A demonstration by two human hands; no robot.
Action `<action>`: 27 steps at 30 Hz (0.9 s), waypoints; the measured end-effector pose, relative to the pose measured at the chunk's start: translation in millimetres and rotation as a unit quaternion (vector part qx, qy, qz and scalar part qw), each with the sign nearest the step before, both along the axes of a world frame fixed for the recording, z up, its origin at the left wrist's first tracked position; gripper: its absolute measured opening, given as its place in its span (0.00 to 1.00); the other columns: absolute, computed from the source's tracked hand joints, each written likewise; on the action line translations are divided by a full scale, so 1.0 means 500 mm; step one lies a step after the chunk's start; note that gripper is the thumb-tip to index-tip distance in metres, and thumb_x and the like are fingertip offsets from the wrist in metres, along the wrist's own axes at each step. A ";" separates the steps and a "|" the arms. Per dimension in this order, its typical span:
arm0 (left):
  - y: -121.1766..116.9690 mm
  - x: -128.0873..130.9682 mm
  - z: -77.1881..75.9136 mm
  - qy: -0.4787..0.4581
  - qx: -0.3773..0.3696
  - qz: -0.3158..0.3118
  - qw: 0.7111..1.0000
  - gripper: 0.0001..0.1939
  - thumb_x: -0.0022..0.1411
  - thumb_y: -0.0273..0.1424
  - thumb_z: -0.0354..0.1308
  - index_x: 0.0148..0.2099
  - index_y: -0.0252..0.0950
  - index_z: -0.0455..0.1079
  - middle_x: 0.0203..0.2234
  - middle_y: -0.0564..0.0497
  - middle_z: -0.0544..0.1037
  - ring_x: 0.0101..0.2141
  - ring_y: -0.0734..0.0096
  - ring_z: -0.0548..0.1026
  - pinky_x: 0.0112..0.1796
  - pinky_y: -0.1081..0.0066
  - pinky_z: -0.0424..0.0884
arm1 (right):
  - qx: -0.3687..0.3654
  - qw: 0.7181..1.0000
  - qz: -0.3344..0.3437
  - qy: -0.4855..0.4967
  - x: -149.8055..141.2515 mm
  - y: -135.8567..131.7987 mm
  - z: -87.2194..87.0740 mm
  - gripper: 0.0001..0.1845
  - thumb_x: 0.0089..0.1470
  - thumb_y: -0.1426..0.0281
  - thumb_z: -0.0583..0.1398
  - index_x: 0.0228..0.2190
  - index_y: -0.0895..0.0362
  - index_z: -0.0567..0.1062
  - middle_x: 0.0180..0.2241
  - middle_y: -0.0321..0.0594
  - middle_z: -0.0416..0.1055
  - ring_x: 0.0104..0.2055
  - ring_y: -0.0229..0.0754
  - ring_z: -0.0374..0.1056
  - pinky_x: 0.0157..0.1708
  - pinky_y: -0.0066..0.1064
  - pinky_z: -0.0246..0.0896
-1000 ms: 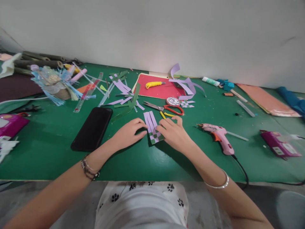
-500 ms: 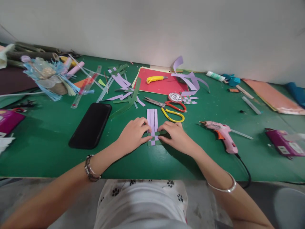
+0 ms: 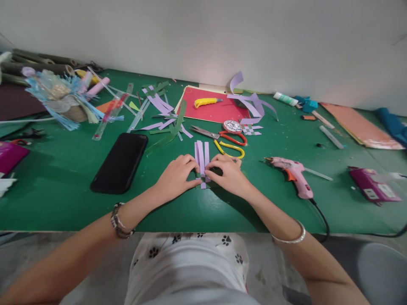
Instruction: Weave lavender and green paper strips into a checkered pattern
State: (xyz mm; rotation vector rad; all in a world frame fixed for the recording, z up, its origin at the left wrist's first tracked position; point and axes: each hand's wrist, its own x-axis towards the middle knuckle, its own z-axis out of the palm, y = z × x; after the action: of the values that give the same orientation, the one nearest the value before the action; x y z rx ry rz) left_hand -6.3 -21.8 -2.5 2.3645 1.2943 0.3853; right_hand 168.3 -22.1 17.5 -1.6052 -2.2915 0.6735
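A small weave of purple and green paper strips (image 3: 201, 157) lies on the green table in front of me, its purple strips running away from me. At its left edge my left hand (image 3: 178, 177) is curled, thumb and forefinger closed on the weave. My right hand (image 3: 229, 174) pinches the paper strips from the right side, fingertips over the purple strip there. The fingers hide much of the woven part. Just beyond lie scissors (image 3: 229, 149) with one red and one yellow handle.
A black phone (image 3: 120, 163) lies to the left. On the right is a pink glue gun (image 3: 294, 171) with its cord. Behind, a yellow cutter (image 3: 206, 102) rests on red paper (image 3: 190, 111). Loose strips (image 3: 159, 103) and a ruler (image 3: 114, 110) are scattered at back left.
My right hand has shifted left, its fingertips now over the weave. The purple strips now stand more apart at their far ends. The view has moved slightly.
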 end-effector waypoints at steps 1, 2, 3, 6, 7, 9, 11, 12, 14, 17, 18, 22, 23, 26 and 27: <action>0.002 0.000 0.000 -0.009 -0.013 0.000 1.000 0.08 0.54 0.33 0.59 0.35 0.36 0.66 0.36 0.50 0.68 0.38 0.62 0.67 0.39 0.63 0.64 | 0.005 1.000 -0.010 0.000 -0.004 0.003 -0.001 0.06 0.50 0.67 0.58 0.26 0.55 0.74 0.32 0.36 0.68 0.40 0.41 0.62 0.40 0.37 0.39; 0.004 0.000 0.000 -0.019 -0.025 0.000 1.000 0.08 0.53 0.33 0.59 0.34 0.36 0.65 0.36 0.50 0.68 0.39 0.62 0.67 0.39 0.63 0.64 | 0.008 1.000 -0.018 0.001 -0.008 0.005 -0.002 0.06 0.49 0.67 0.59 0.26 0.55 0.74 0.31 0.36 0.68 0.40 0.41 0.61 0.39 0.37 0.39; 0.006 0.000 0.000 -0.029 -0.035 -0.001 0.999 0.07 0.53 0.32 0.59 0.34 0.36 0.65 0.36 0.51 0.67 0.39 0.63 0.67 0.40 0.63 0.63 | 0.008 1.000 -0.023 0.004 -0.011 0.008 -0.004 0.06 0.49 0.67 0.59 0.26 0.55 0.74 0.31 0.35 0.68 0.39 0.41 0.61 0.39 0.37 0.39; 0.010 -0.001 -0.002 -0.047 -0.045 0.002 0.998 0.05 0.53 0.31 0.58 0.32 0.36 0.65 0.36 0.51 0.67 0.39 0.63 0.67 0.41 0.63 0.63 | -0.004 0.999 -0.032 0.020 -0.019 0.015 -0.009 0.06 0.47 0.67 0.60 0.23 0.56 0.73 0.30 0.35 0.68 0.37 0.40 0.61 0.36 0.34 0.40; 0.010 -0.002 -0.003 -0.051 -0.041 0.004 0.998 0.05 0.53 0.31 0.57 0.32 0.36 0.65 0.36 0.51 0.67 0.39 0.64 0.67 0.40 0.63 0.63 | -0.009 0.999 -0.034 0.027 -0.021 0.017 -0.011 0.06 0.47 0.68 0.60 0.23 0.57 0.72 0.29 0.34 0.67 0.36 0.39 0.61 0.35 0.34 0.40; 0.012 -0.005 -0.006 -0.064 -0.030 0.002 0.998 0.05 0.54 0.32 0.55 0.31 0.36 0.66 0.36 0.50 0.66 0.38 0.64 0.68 0.40 0.63 0.64 | -0.013 0.998 -0.037 0.043 -0.021 0.019 -0.014 0.06 0.46 0.69 0.59 0.21 0.57 0.70 0.28 0.33 0.66 0.34 0.37 0.61 0.34 0.32 0.41; 0.014 -0.008 -0.008 -0.078 -0.021 -0.010 0.997 0.05 0.56 0.32 0.53 0.31 0.36 0.66 0.35 0.50 0.66 0.37 0.66 0.68 0.40 0.64 0.64 | -0.013 0.998 -0.037 0.057 -0.020 0.020 -0.016 0.08 0.46 0.70 0.59 0.19 0.58 0.67 0.26 0.32 0.64 0.31 0.35 0.60 0.33 0.32 0.42; 0.016 -0.010 -0.010 -0.083 -0.018 -0.018 0.996 0.06 0.56 0.32 0.52 0.31 0.36 0.66 0.34 0.50 0.66 0.36 0.66 0.68 0.40 0.64 0.64 | -0.012 0.997 -0.037 0.061 -0.018 0.020 -0.016 0.10 0.45 0.70 0.59 0.17 0.58 0.66 0.26 0.32 0.63 0.30 0.35 0.59 0.33 0.31 0.43; 0.019 -0.013 -0.011 -0.086 -0.012 -0.032 0.996 0.07 0.57 0.32 0.51 0.31 0.36 0.66 0.34 0.50 0.66 0.36 0.67 0.68 0.39 0.64 0.65 | -0.011 0.997 -0.032 0.065 -0.012 0.020 -0.017 0.12 0.45 0.70 0.58 0.16 0.58 0.64 0.25 0.33 0.63 0.30 0.35 0.58 0.32 0.31 0.44; 0.024 -0.014 -0.012 -0.085 -0.009 -0.036 0.996 0.07 0.58 0.32 0.50 0.31 0.35 0.66 0.34 0.50 0.66 0.35 0.66 0.68 0.39 0.64 0.65 | -0.008 0.998 -0.008 0.067 -0.002 0.018 -0.017 0.07 0.45 0.71 0.58 0.18 0.58 0.67 0.27 0.33 0.65 0.30 0.35 0.59 0.33 0.31 0.44; 0.025 -0.014 -0.012 -0.085 -0.009 -0.038 0.996 0.07 0.58 0.32 0.51 0.30 0.35 0.66 0.33 0.50 0.66 0.35 0.66 0.68 0.39 0.64 0.65 | -0.008 0.998 0.003 0.066 0.001 0.016 -0.016 0.05 0.45 0.71 0.58 0.20 0.57 0.69 0.27 0.33 0.66 0.30 0.35 0.60 0.34 0.31 0.44; 0.030 -0.017 -0.010 -0.090 -0.022 -0.055 0.994 0.07 0.57 0.32 0.52 0.31 0.35 0.67 0.33 0.50 0.66 0.35 0.67 0.68 0.39 0.65 0.65 | -0.021 0.999 0.002 0.043 0.011 0.012 -0.009 0.03 0.46 0.70 0.58 0.28 0.56 0.73 0.26 0.32 0.68 0.30 0.36 0.62 0.36 0.33 0.42; 0.031 -0.019 -0.009 -0.092 -0.026 -0.059 0.994 0.07 0.57 0.32 0.52 0.32 0.35 0.67 0.33 0.50 0.66 0.35 0.67 0.68 0.39 0.66 0.65 | -0.026 0.999 -0.002 0.035 0.011 0.011 -0.008 0.04 0.47 0.70 0.58 0.27 0.56 0.73 0.25 0.32 0.69 0.30 0.36 0.63 0.36 0.33 0.41; 0.034 -0.022 -0.008 -0.090 -0.026 -0.059 0.994 0.07 0.58 0.32 0.51 0.32 0.35 0.67 0.33 0.50 0.65 0.34 0.68 0.68 0.38 0.66 0.65 | -0.034 0.999 0.005 0.012 0.010 0.010 -0.003 0.07 0.50 0.67 0.57 0.23 0.57 0.72 0.26 0.33 0.70 0.32 0.37 0.63 0.35 0.33 0.38; 0.034 -0.022 -0.008 -0.090 -0.022 -0.056 0.994 0.07 0.58 0.31 0.51 0.32 0.35 0.67 0.34 0.50 0.66 0.34 0.68 0.68 0.38 0.66 0.65 | -0.033 0.999 0.009 0.006 0.009 0.009 -0.003 0.09 0.50 0.67 0.57 0.22 0.57 0.72 0.27 0.33 0.70 0.32 0.37 0.63 0.34 0.33 0.37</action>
State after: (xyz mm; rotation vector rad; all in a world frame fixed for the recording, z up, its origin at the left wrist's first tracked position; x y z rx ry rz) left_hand -17.5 -4.7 -6.7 2.2933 1.0711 0.5168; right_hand 172.6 -17.5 16.1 -1.6075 -2.3002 0.7687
